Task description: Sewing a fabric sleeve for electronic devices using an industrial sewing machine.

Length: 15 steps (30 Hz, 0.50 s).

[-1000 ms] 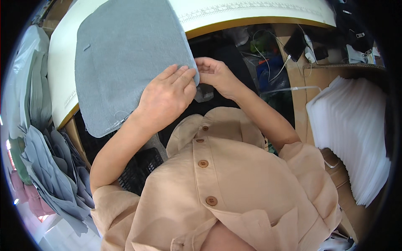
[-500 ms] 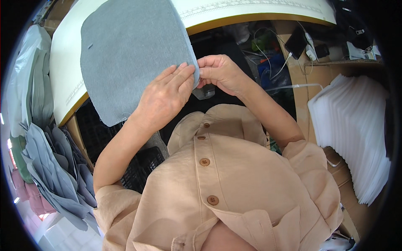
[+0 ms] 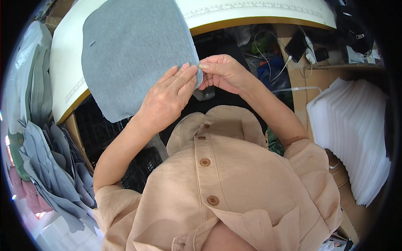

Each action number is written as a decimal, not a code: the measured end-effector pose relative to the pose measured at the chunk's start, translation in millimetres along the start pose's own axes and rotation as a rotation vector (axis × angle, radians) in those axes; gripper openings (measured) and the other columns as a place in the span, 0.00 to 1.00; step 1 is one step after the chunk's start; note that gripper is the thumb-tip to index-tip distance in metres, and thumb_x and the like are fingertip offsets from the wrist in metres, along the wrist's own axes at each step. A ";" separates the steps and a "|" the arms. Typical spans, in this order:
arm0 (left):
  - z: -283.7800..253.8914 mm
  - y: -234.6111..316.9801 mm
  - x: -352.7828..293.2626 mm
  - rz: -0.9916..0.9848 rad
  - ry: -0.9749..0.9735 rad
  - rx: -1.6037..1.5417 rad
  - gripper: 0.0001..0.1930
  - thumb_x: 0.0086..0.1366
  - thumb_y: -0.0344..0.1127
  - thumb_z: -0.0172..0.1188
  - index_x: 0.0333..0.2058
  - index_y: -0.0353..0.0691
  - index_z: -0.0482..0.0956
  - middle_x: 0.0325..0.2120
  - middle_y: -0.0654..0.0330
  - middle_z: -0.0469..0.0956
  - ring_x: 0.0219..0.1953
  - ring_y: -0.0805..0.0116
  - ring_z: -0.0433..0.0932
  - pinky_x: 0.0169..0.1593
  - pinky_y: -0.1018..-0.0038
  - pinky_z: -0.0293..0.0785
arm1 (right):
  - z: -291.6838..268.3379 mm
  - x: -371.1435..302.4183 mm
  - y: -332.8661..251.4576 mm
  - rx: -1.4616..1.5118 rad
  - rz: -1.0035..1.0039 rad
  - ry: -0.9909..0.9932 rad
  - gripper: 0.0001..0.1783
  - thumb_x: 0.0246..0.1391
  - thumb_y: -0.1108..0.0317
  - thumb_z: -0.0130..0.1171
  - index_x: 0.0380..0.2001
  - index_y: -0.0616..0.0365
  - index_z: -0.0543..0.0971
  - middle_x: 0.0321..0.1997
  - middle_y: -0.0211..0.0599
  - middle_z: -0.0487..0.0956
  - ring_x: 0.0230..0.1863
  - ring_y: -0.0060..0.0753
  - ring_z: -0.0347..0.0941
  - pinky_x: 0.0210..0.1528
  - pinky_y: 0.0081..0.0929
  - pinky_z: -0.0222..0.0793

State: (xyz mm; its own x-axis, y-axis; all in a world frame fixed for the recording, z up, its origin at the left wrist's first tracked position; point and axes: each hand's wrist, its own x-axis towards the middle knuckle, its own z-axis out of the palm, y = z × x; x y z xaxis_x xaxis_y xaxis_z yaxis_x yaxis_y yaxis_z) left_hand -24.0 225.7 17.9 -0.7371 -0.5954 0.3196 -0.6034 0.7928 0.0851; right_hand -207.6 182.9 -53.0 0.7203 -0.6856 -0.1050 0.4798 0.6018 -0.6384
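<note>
A blue-grey piece of fabric (image 3: pixel 134 54) with rounded corners lies partly on the white table and hangs over its near edge. It seems to have more than one layer along its right side. My left hand (image 3: pixel 167 94) rests flat on top near the lower right corner, fingers stretched out and side by side. At that same edge my right hand (image 3: pixel 222 73) pinches the fabric between thumb and fingers, its lower fingers curled beneath. A short darker mark shows on the fabric's upper left.
The white table (image 3: pixel 251 9) has ruler markings and a yellow-brown edge. Stacked grey fabric pieces (image 3: pixel 54 167) stand at the left. On the right, a pile of white sheets (image 3: pixel 351 134) sits by cardboard, with a phone (image 3: pixel 296 45) and white cables above. A black crate (image 3: pixel 140 167) is below.
The fabric has shifted slightly to the right. My right thumb has moved up onto the fabric's edge, close to my left fingertips. My left hand has moved slightly right with the fabric.
</note>
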 end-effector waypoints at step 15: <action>0.0 -7.2 -6.3 -0.460 0.084 -0.747 0.08 0.55 0.26 0.53 0.35 0.33 0.76 0.38 0.51 0.75 0.46 0.56 0.72 0.50 0.65 0.66 | 5.1 6.0 -5.2 -0.308 -0.058 0.079 0.08 0.48 0.72 0.53 0.29 0.67 0.76 0.22 0.38 0.76 0.22 0.24 0.73 0.27 0.18 0.72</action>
State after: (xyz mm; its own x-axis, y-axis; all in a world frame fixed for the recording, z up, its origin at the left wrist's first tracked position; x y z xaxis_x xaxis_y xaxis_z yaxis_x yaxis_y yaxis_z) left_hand -15.0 223.8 15.3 -0.4271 -0.8886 0.1676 -0.4570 0.3721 0.8079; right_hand -203.3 177.8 -46.4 0.6494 -0.7520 -0.1131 0.3359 0.4171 -0.8445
